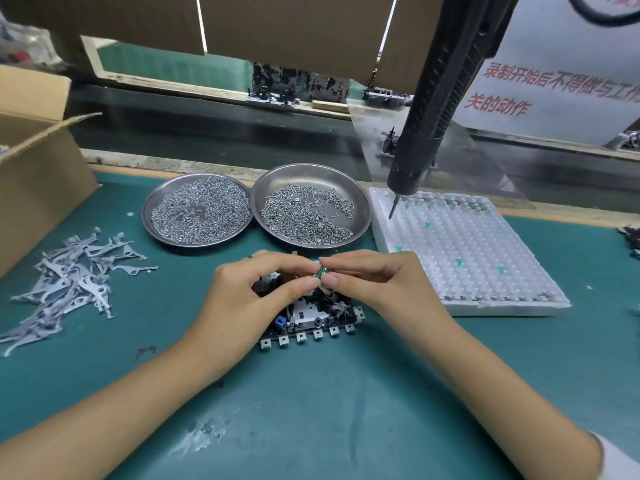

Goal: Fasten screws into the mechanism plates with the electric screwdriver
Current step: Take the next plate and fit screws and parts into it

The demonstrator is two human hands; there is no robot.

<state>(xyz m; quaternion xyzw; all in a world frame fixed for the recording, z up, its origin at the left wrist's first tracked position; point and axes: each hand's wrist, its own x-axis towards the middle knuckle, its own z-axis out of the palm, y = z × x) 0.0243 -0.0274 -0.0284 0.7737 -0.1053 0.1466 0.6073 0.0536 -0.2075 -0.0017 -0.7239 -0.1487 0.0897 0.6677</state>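
I see both hands, left hand (242, 299) and right hand (377, 285), pinch one tiny green part (322, 271) in curled fingers, just above the mechanism plate (311, 320).

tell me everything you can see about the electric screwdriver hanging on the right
The black electric screwdriver hangs tilted from above at the right, untouched by either hand. Its long ribbed plastic-looking body narrows to a knurled collar and a thin dark bit, whose tip points down over the far left corner of the white bumpy plastic tray. Whether the tip touches the tray cannot be told.
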